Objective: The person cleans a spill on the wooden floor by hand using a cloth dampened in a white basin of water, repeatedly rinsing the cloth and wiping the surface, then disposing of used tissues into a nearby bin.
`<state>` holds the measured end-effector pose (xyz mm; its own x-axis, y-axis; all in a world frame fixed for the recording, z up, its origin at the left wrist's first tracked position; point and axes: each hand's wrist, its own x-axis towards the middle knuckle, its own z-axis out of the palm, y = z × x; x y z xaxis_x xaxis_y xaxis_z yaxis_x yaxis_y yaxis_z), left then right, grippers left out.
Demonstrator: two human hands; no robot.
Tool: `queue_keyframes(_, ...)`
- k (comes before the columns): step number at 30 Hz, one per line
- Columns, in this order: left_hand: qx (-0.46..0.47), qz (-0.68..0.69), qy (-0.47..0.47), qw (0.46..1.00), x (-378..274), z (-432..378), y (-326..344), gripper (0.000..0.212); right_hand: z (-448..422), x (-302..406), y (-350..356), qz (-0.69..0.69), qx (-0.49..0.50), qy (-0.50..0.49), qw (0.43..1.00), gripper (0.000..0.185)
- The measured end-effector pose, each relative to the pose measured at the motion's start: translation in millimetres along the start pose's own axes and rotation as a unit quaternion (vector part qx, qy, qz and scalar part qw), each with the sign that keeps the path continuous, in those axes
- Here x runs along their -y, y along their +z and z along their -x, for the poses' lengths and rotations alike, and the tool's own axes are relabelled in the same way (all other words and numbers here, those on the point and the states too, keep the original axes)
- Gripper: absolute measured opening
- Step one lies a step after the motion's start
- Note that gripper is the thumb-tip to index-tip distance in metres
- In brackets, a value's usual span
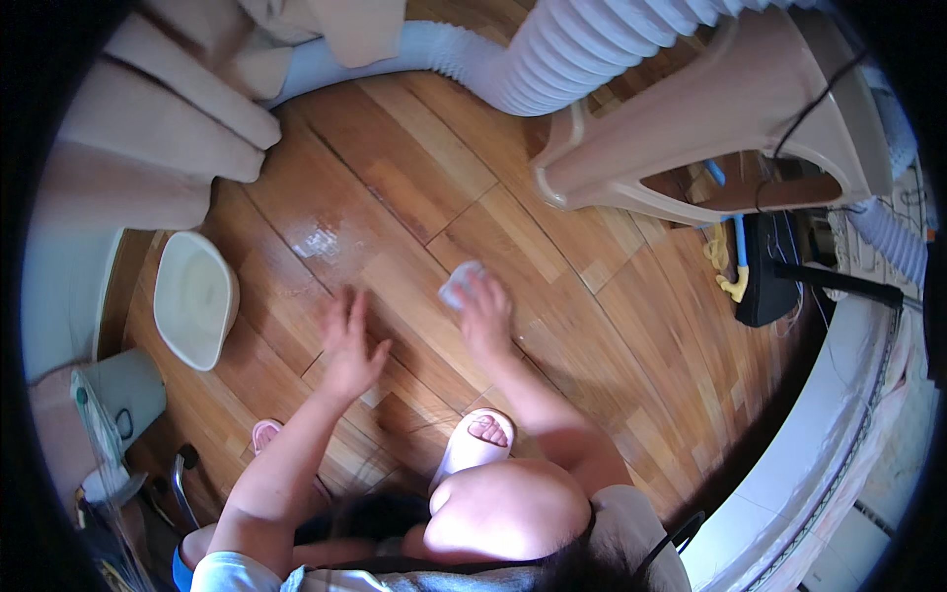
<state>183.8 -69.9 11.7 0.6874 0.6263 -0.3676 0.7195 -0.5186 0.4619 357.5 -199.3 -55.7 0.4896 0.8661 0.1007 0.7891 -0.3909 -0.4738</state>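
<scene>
My right hand (486, 318) holds a crumpled pale cloth or wipe (463, 284) down at the wood-look floor (473, 211); the hand is slightly blurred. To its left, my left hand (351, 344) hovers over or rests on the floor with fingers apart and holds nothing; whether it touches cannot be told. A shiny, wet-looking patch (319, 241) lies on the floor ahead of my left hand. Farther left stands an off-white plastic basin (195, 300), with what looks like shallow liquid inside.
A beige plastic stool (695, 133) stands at the upper right, beside a white corrugated hose (562, 59). Beige curtains (170, 133) hang at the upper left. A small bin (140, 392) is at the left. A broom-like black head (766, 274) lies at the right. My slippered foot (477, 436) is close below.
</scene>
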Motion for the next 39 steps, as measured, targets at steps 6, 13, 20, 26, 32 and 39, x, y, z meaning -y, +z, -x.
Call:
queue_keyframes(6,-0.004,0.460,-0.054,0.886,-25,-22,15,0.042,15,89,-5,-0.582,0.128,0.239,0.767,0.026)
queue_keyframes(13,0.199,0.888,-0.230,0.346,-21,-11,-46,0.031,-41,129,-56,-0.127,0.045,-0.150,0.979,0.030)
queue_keyframes(20,-0.083,0.881,-0.120,0.450,70,-1,-160,0.026,-65,144,-43,-0.387,0.124,-0.050,0.912,0.039)
queue_keyframes(26,-0.229,0.820,-0.180,0.493,134,23,-210,0.045,-160,225,20,-0.411,0.499,0.197,0.737,0.049)
queue_keyframes(32,-0.252,0.834,-0.211,0.444,170,10,-182,0.035,-175,267,103,-0.505,0.445,0.175,0.718,0.033)
queue_keyframes(39,-0.206,0.788,-0.327,0.480,147,-1,-175,0.030,-156,237,69,-0.499,0.429,0.200,0.726,0.029)
